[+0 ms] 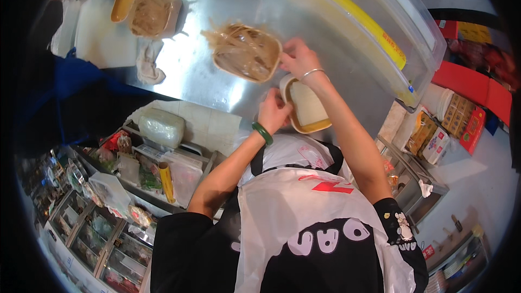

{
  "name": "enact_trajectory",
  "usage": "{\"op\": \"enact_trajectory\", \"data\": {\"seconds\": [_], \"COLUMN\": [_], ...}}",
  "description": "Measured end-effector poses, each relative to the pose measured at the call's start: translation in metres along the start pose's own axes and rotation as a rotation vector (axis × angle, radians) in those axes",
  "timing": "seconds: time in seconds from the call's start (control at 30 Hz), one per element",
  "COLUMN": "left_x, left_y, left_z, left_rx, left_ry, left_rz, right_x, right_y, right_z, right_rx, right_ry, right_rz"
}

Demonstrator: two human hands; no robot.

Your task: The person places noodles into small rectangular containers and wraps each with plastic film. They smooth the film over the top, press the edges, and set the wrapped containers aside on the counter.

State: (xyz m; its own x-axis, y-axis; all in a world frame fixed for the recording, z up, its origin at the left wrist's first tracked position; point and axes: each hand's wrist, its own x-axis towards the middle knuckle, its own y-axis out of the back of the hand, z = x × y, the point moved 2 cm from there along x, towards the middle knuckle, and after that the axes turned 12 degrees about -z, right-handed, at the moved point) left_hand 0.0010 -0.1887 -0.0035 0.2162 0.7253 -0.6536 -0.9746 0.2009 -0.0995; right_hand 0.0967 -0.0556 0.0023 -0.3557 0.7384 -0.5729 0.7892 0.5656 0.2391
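Note:
On the steel worktop (191, 77) a rectangular tub (222, 69) holds pale, translucent strips that look like wide noodles (248, 49), some hanging over its far left edge. My right hand (299, 59), a thin bangle at its wrist, has its fingertips at that tub's right edge; whether they grip it is unclear. Nearer to me lies a second rectangular tub (307, 103) with a yellowish inner wall and a pale, flat inside. The fingers of my left hand (275, 110), below a green bangle, are bent at this tub's left rim, partly hidden and blurred.
At the upper left are another tub of strips (150, 16), a yellowish tub (124, 2), a white board (108, 32) and a crumpled cloth (149, 65). A large clear plastic bin (366, 28) with a yellow roll box borders the right. A person in dark clothing (81, 97) stands left.

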Motion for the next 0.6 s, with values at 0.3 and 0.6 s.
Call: {"op": "enact_trajectory", "data": {"seconds": [0.3,0.6], "left_x": [0.059,0.041], "left_y": [-0.005,-0.004], "left_z": [0.036,0.076], "left_rx": [0.132,-0.158], "left_ry": [-0.361,0.461], "left_rz": [0.053,-0.581], "right_x": [0.025,-0.095], "right_y": [-0.01,0.154], "right_z": [-0.059,-0.031], "right_rx": [0.071,-0.299], "right_ry": [0.146,0.27], "right_rz": [-0.053,0.78]}}
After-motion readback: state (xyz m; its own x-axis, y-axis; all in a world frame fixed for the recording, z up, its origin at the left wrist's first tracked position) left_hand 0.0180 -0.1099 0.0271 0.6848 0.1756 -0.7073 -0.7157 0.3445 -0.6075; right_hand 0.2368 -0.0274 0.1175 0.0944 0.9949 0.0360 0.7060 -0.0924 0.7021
